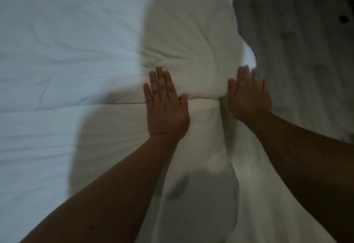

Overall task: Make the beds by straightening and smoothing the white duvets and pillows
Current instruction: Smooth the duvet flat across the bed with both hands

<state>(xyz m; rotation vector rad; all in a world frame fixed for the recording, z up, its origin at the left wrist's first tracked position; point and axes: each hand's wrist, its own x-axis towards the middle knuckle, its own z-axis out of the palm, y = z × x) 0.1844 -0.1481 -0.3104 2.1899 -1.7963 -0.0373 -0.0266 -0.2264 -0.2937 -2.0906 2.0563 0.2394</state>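
Left hand (166, 106), right hand (248, 97), flat on duvet (57, 41)

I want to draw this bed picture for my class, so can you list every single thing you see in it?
puffy white fabric pillow: one, white, top middle, partly in shadow
wrinkled white fabric duvet: one, white, across the left and bottom
streaky grey surface: one, grey, right side beside the bedding; too blurred to tell what it is
small round black spot: one, black, upper right on the grey surface
left hand: one, fingers straight, lying flat at the pillow's near edge
right hand: one, fingers straight, flat against the pillow's right corner
bare forearms: two, reaching in from the bottom
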